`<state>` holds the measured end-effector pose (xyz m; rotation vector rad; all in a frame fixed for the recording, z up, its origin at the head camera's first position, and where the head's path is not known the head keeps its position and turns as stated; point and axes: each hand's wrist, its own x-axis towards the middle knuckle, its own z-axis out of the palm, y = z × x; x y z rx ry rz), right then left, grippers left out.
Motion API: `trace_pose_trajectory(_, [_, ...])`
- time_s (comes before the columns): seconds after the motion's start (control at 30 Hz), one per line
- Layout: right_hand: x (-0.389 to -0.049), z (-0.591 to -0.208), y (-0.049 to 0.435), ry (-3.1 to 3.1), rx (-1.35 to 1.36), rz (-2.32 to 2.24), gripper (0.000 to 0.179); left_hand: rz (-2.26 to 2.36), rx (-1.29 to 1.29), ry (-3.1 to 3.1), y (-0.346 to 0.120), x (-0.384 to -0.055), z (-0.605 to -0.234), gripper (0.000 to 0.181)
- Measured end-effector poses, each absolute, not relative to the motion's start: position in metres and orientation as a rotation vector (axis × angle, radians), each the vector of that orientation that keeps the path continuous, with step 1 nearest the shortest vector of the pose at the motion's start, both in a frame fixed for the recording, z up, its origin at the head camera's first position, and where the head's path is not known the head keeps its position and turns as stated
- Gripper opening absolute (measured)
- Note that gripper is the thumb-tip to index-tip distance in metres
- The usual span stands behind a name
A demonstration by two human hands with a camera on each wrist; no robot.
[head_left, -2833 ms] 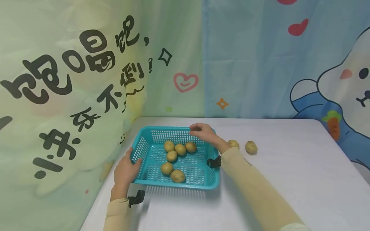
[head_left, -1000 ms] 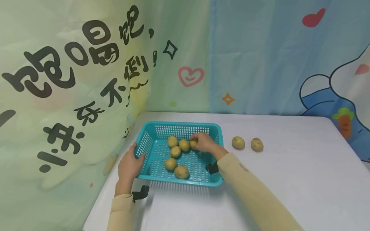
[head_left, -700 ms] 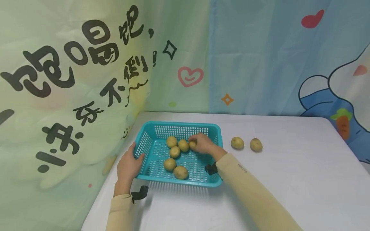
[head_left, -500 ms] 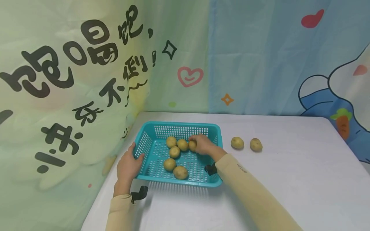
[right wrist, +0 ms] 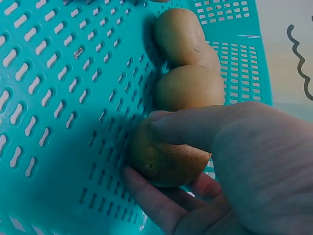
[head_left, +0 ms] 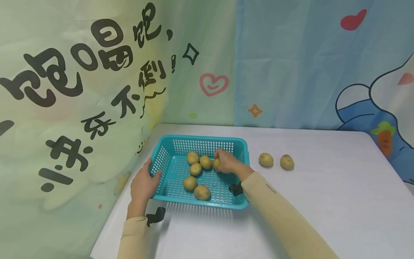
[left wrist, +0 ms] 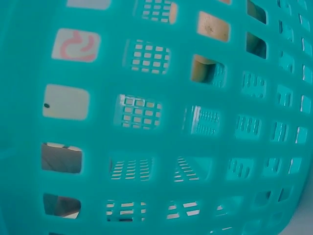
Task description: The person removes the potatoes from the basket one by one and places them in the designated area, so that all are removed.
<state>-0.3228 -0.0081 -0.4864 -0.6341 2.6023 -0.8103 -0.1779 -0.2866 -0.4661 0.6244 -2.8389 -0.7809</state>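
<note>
A turquoise plastic basket [head_left: 200, 203] with slotted walls stands on the table, several potatoes lying on its floor. My left hand [head_left: 143, 183] holds the basket's left side, thumb over the rim and fingers along the outside. Only that perforated wall [left wrist: 98, 132] fills the left wrist view; the hand is hidden there. My right hand [head_left: 227, 162] reaches into the back right of the basket and grips a potato [right wrist: 166, 156] between thumb and fingers. Beside it lies a second potato [right wrist: 190, 88], with others beyond in a row.
Two loose potatoes, a left one [head_left: 266, 159] and a right one [head_left: 287, 162], lie on the white tabletop [head_left: 323, 201] right of the basket. Behind and along the left hangs a printed cloth [head_left: 200, 43]. A dark wrist device [head_left: 156, 217] sits on each arm.
The right hand has come down from above the basket's back rim onto the rightmost potato and now grips it. The left hand keeps its hold on the basket. The view has shifted slightly.
</note>
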Motion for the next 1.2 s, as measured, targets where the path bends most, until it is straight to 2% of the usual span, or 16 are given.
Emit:
trace_pose_trajectory(0.33, [-0.322,-0.490,-0.004,2.625,-0.651,-0.762,0.054,-0.794,0.605,-2.825,-0.285,-0.176,-0.469,0.066])
trace_pose_trajectory(0.6, [-0.322,-0.494,-0.002,2.640,-0.530,-1.038,0.041,-0.771,0.605,-2.821,-0.286,-0.174,-0.474,0.066])
trace_pose_trajectory(0.9, [-0.324,-0.480,-0.004,2.601,-0.500,-1.231,0.041,-0.774,0.606,-2.809,-0.289,-0.178,-0.472,0.068])
trace_pose_trajectory(1.2, [-0.323,-0.477,-0.002,2.560,-0.472,-1.357,0.052,-0.787,0.577,-2.814,-0.290,-0.177,-0.470,0.067])
